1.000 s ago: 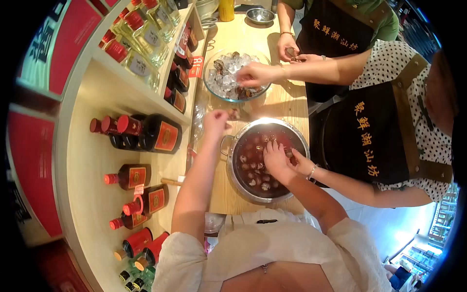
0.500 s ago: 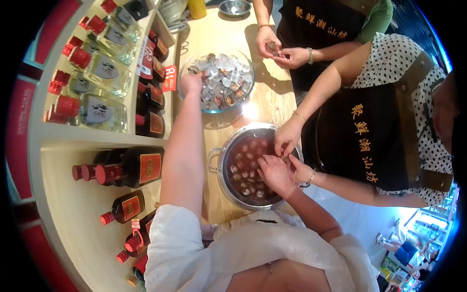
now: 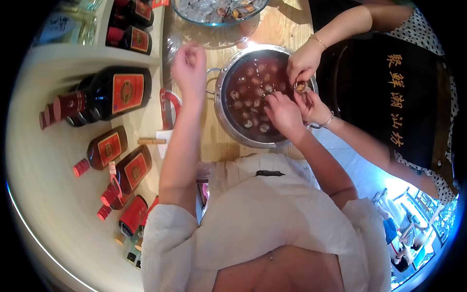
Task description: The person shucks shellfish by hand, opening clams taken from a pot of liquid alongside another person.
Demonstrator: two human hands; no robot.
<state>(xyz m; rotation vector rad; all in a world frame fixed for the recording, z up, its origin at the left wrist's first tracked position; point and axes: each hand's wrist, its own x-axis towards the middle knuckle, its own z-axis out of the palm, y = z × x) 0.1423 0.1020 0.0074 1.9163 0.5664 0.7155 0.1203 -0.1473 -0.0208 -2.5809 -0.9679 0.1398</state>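
A steel pot (image 3: 224,109) holds reddish liquid with several shellfish (image 3: 247,116) in it. My left hand (image 3: 189,70) is over the wood left of the pot, fingers curled in and blurred; what they hold is hidden. Over the pot's right half is my right hand (image 3: 283,113), its fingers bent together at the liquid, with something small and unclear at their tips. Right beside it, a co-worker's two hands hold an opened shellfish (image 3: 300,87) above the pot's right rim. A glass bowl (image 3: 219,23) of ice and shellfish stands beyond the pot.
Shelves (image 3: 58,58) with dark, red-capped bottles (image 3: 130,92) line the left side. A red-handled item (image 3: 170,108) and a wooden stick (image 3: 152,141) are near the table's left edge. A co-worker in a black apron (image 3: 389,97) stands at the right.
My left hand has pulled back from the glass bowl toward me. My right hand remains at the pot. The view has shifted nearer my body, and the co-worker's shellfish now shows opened.
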